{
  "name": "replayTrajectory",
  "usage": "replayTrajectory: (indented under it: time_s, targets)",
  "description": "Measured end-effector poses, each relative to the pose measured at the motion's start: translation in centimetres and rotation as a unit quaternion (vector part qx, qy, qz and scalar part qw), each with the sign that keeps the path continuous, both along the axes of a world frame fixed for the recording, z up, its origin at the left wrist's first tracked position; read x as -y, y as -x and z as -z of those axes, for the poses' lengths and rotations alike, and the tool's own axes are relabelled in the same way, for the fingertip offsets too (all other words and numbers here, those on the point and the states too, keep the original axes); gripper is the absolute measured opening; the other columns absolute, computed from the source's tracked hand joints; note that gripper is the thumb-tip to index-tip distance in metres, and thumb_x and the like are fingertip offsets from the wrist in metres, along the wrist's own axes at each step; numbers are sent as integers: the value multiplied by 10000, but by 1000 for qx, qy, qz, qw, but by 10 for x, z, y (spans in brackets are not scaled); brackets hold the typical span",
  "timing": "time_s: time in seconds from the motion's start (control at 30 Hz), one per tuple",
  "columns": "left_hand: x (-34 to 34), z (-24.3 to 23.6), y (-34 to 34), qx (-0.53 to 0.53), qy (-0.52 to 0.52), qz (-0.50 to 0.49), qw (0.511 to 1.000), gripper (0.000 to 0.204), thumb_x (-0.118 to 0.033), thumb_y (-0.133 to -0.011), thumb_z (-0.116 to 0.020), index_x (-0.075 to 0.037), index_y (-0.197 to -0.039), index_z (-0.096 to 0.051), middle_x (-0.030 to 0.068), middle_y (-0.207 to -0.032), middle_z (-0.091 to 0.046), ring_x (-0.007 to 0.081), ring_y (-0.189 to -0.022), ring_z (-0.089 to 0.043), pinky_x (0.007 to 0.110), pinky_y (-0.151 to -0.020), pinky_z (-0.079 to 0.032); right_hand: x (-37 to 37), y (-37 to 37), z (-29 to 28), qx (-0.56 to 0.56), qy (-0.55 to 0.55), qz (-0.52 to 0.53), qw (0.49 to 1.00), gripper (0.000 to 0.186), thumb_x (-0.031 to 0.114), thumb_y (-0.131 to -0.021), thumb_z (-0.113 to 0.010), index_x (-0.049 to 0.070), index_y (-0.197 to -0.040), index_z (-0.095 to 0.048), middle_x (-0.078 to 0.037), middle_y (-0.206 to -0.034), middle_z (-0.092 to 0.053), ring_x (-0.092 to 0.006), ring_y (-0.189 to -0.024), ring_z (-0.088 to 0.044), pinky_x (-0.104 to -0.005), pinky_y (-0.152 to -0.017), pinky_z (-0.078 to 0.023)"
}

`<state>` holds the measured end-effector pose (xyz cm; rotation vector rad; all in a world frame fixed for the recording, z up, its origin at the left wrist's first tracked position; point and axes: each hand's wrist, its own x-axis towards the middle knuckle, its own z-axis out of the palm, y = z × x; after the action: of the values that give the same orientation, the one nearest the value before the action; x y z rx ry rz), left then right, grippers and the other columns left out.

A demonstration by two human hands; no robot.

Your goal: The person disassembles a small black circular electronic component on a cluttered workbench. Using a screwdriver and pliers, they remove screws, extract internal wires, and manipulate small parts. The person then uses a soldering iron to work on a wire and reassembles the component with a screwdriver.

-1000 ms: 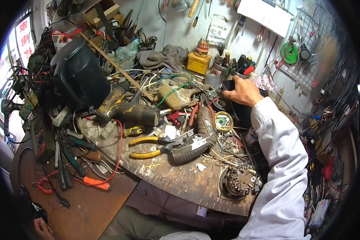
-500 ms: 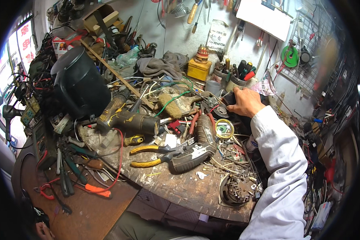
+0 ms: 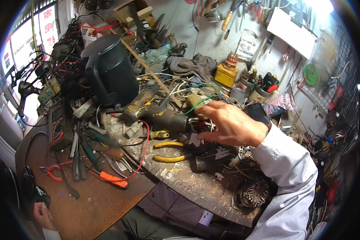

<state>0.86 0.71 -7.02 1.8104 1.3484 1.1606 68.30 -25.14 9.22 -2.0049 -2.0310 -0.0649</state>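
My right hand (image 3: 224, 124) reaches over the centre of the cluttered bench, fingers curved and apart above small wires and parts, beside a cordless drill (image 3: 160, 114). Under and just left of it lie yellow-handled pliers (image 3: 168, 158) and a dark gun-shaped tool (image 3: 208, 160), partly shadowed. A yellow-black tool handle (image 3: 160, 134) is close by. At the lower left, my left hand (image 3: 44, 216) has its fingers curled beside a small black object (image 3: 41, 196); what it grips is too small to make out.
A large black appliance (image 3: 114, 74) stands at the back left. Screwdrivers and red-handled pliers (image 3: 52, 173) lie on the brown board (image 3: 100, 212). A speaker full of screws (image 3: 252, 194) sits at the front right, and a yellow box (image 3: 225, 75) at the back.
My right hand has left the dark object by the tool cups and moved left and toward me, over the bench's middle. The view has shifted, so the bench appears further right.
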Motion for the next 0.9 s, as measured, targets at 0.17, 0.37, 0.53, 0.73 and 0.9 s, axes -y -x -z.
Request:
replayTrajectory:
  time_s: [0.17,0.37,0.53,0.73,0.9]
  targets:
    - [13,-14,-14,-21,13,1,1000,151,-122,-978,-545,-86,-838,-502,-37,-639,-424,22,-450,-355,209,-421,-273,-46,38,25,100,10,46,994,586,371,-819,-770,-54,-1153,-544,-196,-906,-614,-386,-833,-638,-459,-715,-522]
    - [19,-19,-28,1,5,-2,1000,146,-100,-963,-563,-83,-827,-511,-37,-651,-437,26,-468,-378,211,-429,-289,-83,34,54,110,-7,97,989,553,394,-843,-748,-57,-1082,-533,-235,-899,-647,-379,-781,-680,-442,-650,-556]
    - [23,-26,-33,13,16,1,1000,159,-104,-959,-575,-80,-818,-508,-38,-658,-443,24,-465,-378,213,-429,-293,-78,24,33,65,-76,44,994,460,324,-844,-757,-40,-1036,-552,-201,-879,-611,-393,-746,-633,-476,-685,-526]
    - [25,-29,-45,13,27,-3,1000,160,-107,-959,-580,-80,-817,-512,-39,-643,-440,26,-467,-382,214,-431,-295,-28,5,5,-98,-95,63,989,538,285,-859,-777,-63,-1220,-583,-206,-982,-669,-288,-860,-679,-391,-769,-553]
    - [25,-21,-29,-5,2,-12,1000,145,-103,-958,-582,-77,-824,-532,-38,-613,-444,32,-468,-402,221,-432,-305,-24,12,-15,-261,-66,144,952,533,284,-905,-758,-73,-1252,-567,-136,-974,-671,-187,-851,-665,-335,-743,-555]
